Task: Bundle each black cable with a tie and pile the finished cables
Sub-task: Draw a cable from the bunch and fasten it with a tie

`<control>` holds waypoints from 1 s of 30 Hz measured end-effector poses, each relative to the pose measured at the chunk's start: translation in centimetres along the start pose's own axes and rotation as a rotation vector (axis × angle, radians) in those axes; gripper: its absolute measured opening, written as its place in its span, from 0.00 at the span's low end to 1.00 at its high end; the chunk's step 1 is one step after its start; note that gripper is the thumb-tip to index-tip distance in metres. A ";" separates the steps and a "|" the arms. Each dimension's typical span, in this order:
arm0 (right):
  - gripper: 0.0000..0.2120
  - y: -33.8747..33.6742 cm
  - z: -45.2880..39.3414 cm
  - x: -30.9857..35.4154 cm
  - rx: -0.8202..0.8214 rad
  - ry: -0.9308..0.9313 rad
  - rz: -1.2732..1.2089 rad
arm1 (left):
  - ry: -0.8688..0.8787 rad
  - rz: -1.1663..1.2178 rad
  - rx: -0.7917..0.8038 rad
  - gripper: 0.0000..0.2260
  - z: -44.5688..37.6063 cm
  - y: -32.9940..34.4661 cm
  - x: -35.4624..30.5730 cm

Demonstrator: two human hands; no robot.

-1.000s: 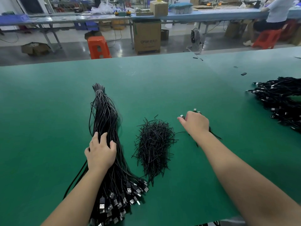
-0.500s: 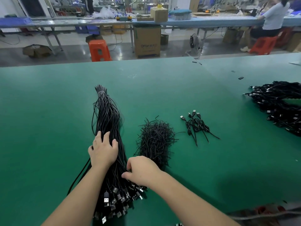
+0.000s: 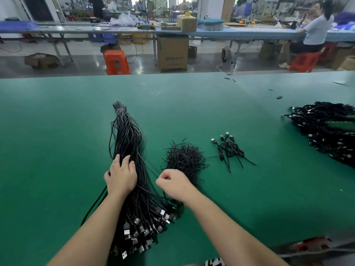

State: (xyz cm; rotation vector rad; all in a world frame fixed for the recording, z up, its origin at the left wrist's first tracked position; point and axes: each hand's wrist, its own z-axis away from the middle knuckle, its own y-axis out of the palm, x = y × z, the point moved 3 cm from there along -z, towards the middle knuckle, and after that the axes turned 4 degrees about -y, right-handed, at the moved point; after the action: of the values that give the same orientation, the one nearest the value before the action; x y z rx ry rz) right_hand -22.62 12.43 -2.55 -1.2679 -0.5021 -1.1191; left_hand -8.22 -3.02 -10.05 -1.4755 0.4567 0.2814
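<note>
A few tied cables (image 3: 229,149) lie in a small pile on the right. The big bunch of loose cables (image 3: 132,175) waits under the flat left hand (image 3: 120,177). The right hand (image 3: 173,183) pinches one thin cable (image 3: 148,191) from it, near the ties (image 3: 183,157). Lots left.

view: head-worn | faces: forward and down over green table (image 3: 57,131) | range: near; arm's reach

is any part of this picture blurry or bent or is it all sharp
Head view: the cable bundle and ties look fairly sharp; the right hand is slightly motion-smeared; the seated person is soft; the wide lens bows the table edge.
</note>
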 end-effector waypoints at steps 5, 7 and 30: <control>0.11 -2.4 0.8 -0.5 0.038 -0.046 -0.376 | 0.009 -0.043 0.024 0.24 0.1 0.1 0.0; 0.10 -3.1 1.1 -0.5 0.034 -0.074 -0.535 | 0.014 -0.051 0.027 0.24 0.2 0.0 -0.1; 0.14 -5.6 3.0 -2.0 -0.221 -0.200 -0.951 | 0.792 -0.102 -0.076 0.10 4.0 -3.3 -9.2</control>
State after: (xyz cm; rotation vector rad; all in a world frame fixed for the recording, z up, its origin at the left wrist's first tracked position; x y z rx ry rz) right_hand -27.56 16.55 -0.60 -1.3614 -1.2359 -1.8744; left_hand -14.38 1.58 -2.74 -1.6471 1.0031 -0.3940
